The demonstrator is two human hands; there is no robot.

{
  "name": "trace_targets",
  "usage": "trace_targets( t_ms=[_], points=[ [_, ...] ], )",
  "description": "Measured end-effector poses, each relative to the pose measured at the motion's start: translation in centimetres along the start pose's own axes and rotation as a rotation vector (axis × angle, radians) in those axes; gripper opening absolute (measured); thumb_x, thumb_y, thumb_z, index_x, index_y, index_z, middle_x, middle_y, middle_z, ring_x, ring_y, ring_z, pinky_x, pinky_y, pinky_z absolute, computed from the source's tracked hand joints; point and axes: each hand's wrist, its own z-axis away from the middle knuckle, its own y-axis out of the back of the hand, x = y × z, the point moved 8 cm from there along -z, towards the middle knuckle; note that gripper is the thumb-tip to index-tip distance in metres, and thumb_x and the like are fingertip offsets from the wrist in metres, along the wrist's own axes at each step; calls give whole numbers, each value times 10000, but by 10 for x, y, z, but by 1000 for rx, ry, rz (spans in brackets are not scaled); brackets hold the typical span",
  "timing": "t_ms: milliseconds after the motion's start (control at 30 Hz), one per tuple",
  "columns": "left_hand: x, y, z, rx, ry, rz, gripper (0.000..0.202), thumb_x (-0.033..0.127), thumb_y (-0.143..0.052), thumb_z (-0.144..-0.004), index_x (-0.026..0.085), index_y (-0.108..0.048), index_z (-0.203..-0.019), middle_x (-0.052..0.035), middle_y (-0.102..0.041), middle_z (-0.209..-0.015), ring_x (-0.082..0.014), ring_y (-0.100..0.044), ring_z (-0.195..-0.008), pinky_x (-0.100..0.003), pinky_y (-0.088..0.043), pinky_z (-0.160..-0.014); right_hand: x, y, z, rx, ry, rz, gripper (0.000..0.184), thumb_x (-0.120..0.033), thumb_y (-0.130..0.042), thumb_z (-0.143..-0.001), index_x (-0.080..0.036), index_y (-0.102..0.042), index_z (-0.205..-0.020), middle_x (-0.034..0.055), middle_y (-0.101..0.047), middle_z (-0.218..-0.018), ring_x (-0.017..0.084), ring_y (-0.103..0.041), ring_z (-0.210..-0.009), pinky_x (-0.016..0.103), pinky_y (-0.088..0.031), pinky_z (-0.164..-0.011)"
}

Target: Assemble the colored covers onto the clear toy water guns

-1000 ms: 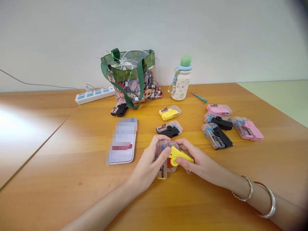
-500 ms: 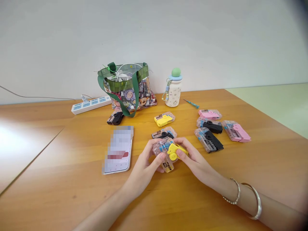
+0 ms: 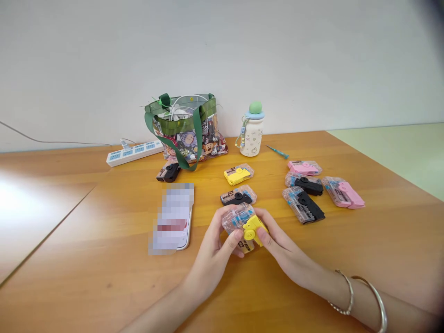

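Both hands hold a clear-bodied mini water gun [image 3: 239,218] with a yellow handle, just above the table. My left hand [image 3: 218,245] wraps round the clear body, its thumb on the near side. My right hand [image 3: 280,247] grips the yellow handle, thumb pressed on its outer face. Part of the label and the far side are hidden by fingers. Directly behind lies a black mini water gun [image 3: 239,195], with a yellow mini water gun [image 3: 239,175] farther back.
To the right lie black water guns [image 3: 304,206] and pink water guns [image 3: 343,192]. A phone [image 3: 175,217] lies left, near another black gun [image 3: 169,171]. Farther back are a power strip [image 3: 135,153], a clear bag [image 3: 189,134], a bottle [image 3: 251,136] and a small screwdriver [image 3: 277,151].
The yellow handle has swung downward about its round pivot, covering more of the label. My right hand has moved slightly with it. The whole view has shifted a little.
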Motion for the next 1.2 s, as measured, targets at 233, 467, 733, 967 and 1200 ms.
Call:
trace_targets(
  t_ms=[233, 467, 733, 967, 1200],
  points=[
    [2, 2, 1, 1, 4, -72, 322, 424, -507, -890, 294, -431, -1175, -18, -566, -1078, -146, -527, -803, -200, -527, -576, -7, -8, 1, -156, 61, 198, 430, -433, -307, -969, -210, -320, -1336, 90, -537, -1218, 209, -519, -1102, 344, -445, -910],
    [6, 8, -4, -2, -6, -172, 335, 443, -463, -903, 265, -407, -1182, -22, -584, -987, -153, -528, -777, -245, -508, -647, -20, 10, -10, -202, 89, 440, 342, -460, -407, -933, -177, -486, -1109, 11, -614, -774, 137, -546, -627, 236, -406, -551],
    [9, 0, -4, -49, -29, -267, 252, 420, -435, -921, 252, -454, -1108, 5, -576, -861, -128, -496, -707, -208, -430, -601, -22, 26, -7, -294, -51, 412, 474, -531, -377, -922, -249, -333, -1300, 10, -661, -759, 136, -630, -526, 243, -487, -517],
    [13, 4, -2, -5, -38, -405, 334, 398, -446, -913, 275, -399, -1219, -15, -635, -979, -186, -587, -866, -278, -458, -722, -13, 25, -9, -114, -40, 243, 426, -546, -407, -902, -271, -347, -1223, -40, -565, -665, 101, -541, -462, 190, -423, -401],
    [17, 0, -3, -75, -10, -397, 709, 296, -657, -777, 291, -188, -1308, -34, -612, -1042, -185, -611, -834, -339, -485, -784, 4, 1, -5, -143, -74, 55, 501, -535, -467, -878, -243, -284, -1243, -6, -604, -763, 101, -551, -510, 204, -457, -430]
  ],
)
